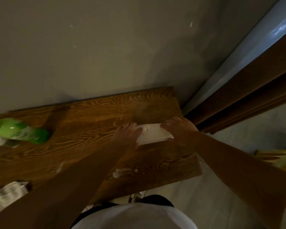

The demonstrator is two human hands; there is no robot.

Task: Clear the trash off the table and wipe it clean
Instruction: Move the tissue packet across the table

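Here the white box [153,133] lies near the right end of the tabletop [82,129], its long axis running left to right between both hands. The left hand [128,132] clasps its left end and the right hand [178,128] its right end, each grip closed around it, equally near.

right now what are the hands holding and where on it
Both hands, left and right, grip a white rectangular container by its two opposite short ends, on the wooden table.
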